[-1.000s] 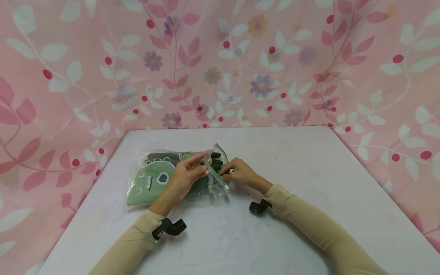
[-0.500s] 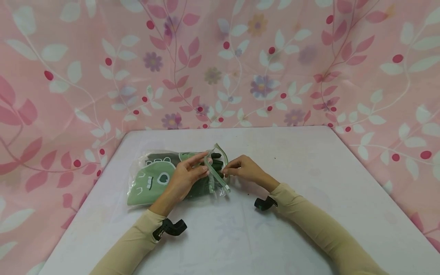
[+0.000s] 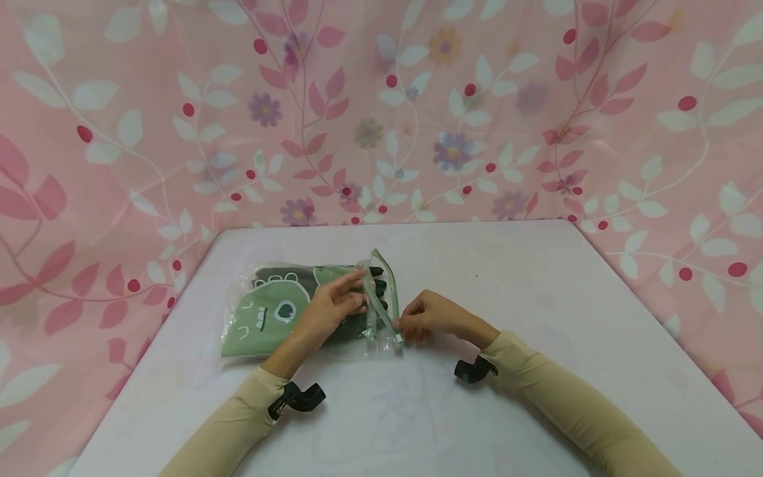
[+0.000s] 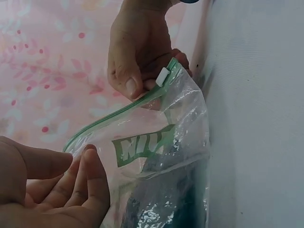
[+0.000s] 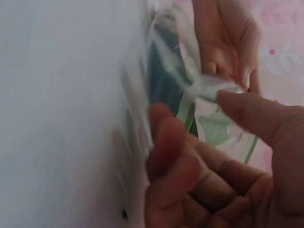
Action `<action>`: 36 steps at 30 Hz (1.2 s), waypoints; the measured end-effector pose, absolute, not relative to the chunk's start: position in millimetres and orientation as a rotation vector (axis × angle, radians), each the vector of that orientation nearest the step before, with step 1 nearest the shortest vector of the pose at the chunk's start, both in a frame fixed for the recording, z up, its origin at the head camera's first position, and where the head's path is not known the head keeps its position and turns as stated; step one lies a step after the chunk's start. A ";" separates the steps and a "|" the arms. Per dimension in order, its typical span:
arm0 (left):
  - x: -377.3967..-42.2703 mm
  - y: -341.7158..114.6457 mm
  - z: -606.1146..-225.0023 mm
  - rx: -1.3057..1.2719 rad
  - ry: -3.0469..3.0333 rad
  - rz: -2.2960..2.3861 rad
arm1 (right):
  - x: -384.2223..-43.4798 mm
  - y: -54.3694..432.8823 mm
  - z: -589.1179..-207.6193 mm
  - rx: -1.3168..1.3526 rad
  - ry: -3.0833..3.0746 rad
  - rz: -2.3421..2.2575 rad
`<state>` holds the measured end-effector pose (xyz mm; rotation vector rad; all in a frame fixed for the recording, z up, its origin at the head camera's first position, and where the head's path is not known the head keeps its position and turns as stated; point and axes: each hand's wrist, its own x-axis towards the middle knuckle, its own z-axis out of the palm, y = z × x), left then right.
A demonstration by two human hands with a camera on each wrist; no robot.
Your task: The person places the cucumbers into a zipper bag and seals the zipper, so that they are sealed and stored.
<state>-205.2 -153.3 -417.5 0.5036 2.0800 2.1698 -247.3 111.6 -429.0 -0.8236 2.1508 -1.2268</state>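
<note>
A clear zip bag with a green zip lies on the table, holding a folded green item printed with a white cartoon face and dark pieces near its mouth. My left hand pinches the bag's mouth between thumb and fingers, reaching over the printed item. At the near end of the zip, my right hand has its thumb and curled fingers on the edge. In the left wrist view, a white slider sits on the zip beside my right fingertips. The right wrist view is blurred.
A white-covered table extends around the bag, with a few tiny dark specks on it. Behind it hangs a pink floral cloth. Each wrist carries a small black camera below the beige sleeve.
My right hand has moved along the bag's mouth toward the near end of the zip. My left hand has shifted slightly right, and the bag's mouth looks straighter.
</note>
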 end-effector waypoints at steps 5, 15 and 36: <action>-206.8 -150.0 -424.4 0.527 2.178 2.028 | -237.8 109.1 -437.2 -0.715 1.968 -1.320; -209.1 -140.7 -434.0 0.782 2.443 1.746 | -228.1 109.6 -446.9 -0.550 1.837 -1.403; -207.6 -114.6 -442.5 1.001 3.213 0.659 | -220.7 107.5 -446.7 -0.492 1.761 -1.382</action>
